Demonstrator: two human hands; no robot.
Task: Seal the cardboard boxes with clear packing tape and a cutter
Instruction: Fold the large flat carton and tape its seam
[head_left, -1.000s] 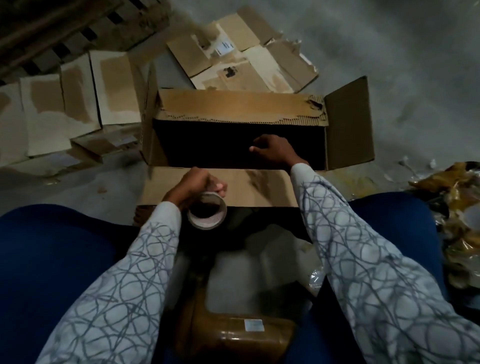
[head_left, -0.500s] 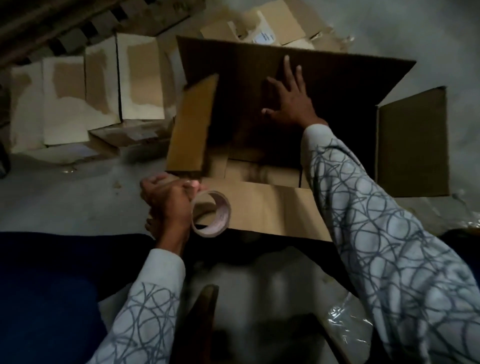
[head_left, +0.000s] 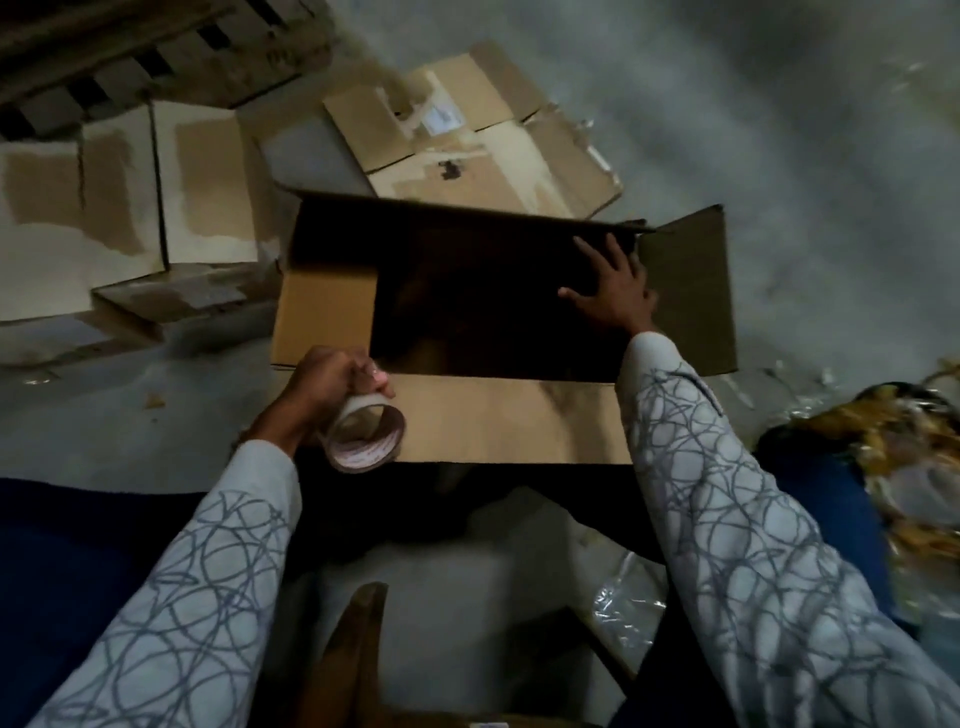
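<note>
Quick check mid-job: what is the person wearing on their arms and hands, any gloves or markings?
No gloves: the left hand and right hand are bare. Both arms are covered to the wrist by long sleeves. The left sleeve and right sleeve are pale grey-white fabric printed with darker grey scribbled loops. No watch or wristband shows.

Slatted pallet (head_left: 156, 52) far left; crumpled wrapping (head_left: 906, 434), possibly plastic, right.
</note>
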